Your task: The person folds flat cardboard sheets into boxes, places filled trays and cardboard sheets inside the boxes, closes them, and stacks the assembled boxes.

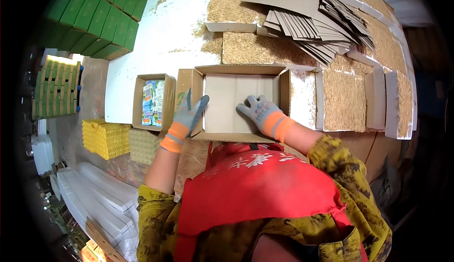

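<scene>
In front of me stands an open cardboard box [246,137], with a flat grey cardboard sheet [227,102] lying inside it. My right hand [261,111], in a grey and orange glove, presses on the sheet with its fingers spread. At the box's left side is my left hand [190,114], gloved alike. Its thumb and fingers are stretched apart against the left wall and the folded-out flap [184,85]. Part of its contact with the wall is hidden.
Left of the box, a smaller carton [137,102] holds colourful packets [153,102]. Straw-filled white trays [345,92] line the right and back, with loose grey cardboard sheets [302,23] on top. Green boxes [97,18] are stacked far left; yellow egg trays [105,139] are nearer.
</scene>
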A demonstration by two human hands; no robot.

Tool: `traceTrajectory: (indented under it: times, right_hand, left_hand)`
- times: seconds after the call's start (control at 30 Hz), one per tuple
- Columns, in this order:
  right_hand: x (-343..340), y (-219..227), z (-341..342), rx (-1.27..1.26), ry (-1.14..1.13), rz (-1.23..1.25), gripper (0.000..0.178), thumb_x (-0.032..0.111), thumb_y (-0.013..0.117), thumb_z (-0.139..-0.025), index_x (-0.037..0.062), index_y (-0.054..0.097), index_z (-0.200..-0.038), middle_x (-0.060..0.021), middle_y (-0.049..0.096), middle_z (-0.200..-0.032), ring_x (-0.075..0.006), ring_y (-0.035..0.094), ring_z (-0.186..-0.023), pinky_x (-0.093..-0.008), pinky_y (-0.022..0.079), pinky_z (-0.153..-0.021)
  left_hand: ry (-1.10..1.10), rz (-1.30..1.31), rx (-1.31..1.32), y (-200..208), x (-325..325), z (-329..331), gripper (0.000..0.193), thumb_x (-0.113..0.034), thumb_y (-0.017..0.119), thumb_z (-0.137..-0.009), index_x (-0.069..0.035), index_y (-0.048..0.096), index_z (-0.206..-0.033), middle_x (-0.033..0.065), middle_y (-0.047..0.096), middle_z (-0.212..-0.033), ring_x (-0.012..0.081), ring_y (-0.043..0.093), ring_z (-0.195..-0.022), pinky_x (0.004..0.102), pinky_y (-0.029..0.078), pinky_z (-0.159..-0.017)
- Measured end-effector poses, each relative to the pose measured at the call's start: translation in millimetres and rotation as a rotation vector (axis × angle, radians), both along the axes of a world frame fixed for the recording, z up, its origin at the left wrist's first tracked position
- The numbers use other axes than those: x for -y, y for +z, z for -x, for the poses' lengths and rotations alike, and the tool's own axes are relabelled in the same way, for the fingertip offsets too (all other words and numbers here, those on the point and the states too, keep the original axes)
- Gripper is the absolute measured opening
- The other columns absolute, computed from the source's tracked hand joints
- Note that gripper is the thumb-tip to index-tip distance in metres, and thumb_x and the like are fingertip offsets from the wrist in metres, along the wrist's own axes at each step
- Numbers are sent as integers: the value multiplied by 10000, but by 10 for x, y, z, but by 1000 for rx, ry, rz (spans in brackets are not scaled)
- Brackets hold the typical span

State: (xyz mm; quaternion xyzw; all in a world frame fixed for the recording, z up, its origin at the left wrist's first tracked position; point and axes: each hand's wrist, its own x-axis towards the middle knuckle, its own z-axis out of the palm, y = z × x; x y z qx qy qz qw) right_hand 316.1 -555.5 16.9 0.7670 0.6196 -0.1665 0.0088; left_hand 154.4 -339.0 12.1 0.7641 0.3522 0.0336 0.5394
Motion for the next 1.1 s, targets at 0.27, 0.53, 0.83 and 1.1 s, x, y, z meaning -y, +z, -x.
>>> traceTrajectory:
  times: [0.27, 0.53, 0.83, 1.1]
  right_hand:
    - [105, 402, 41, -95, 37, 109, 651, 86, 562, -850, 215, 342, -1449, -138, 486, -1245, -337, 548, -1065, -402, 518, -853]
    - [553, 255, -606, -998, -819, -1094, 504, -118, 459, -839, 32, 508, -1318, -94, 577, -1236, -198, 534, -1183, -314, 414, -1036]
    - [347, -1052, -366, -898, -994, -425, 924, 381, 849, -698, -12, 393, -1399, -170, 527, -1286, -222, 541, -1107, -324, 440, -970]
    - [162, -25, -111, -1306, -988, -687, 557, 200, 618, -896, -2, 409, -1371, -104, 554, -1255, -192, 546, -1111, -314, 445, -960]
  left_hand:
    - [104, -99, -40, -146, -17, 166, 699, -444, 516, -966, 47, 341, -1432, 227, 422, -1433, 313, 407, -1334, 353, 329, -1091]
    - [91, 915, 516, -259, -131, 369, 634, -441, 424, -1012, -9, 314, -1462, 125, 442, -1428, 213, 460, -1279, 282, 328, -1092]
    - [-101, 59, -209, -714, -68, -1, 875, -400, 799, -770, 51, 380, -1392, 183, 524, -1307, 211, 490, -1218, 309, 431, -989]
    - [51, 318, 258, -529, -227, 225, 732, -377, 687, -872, -6, 377, -1421, 116, 532, -1329, 202, 505, -1206, 310, 408, -1022]
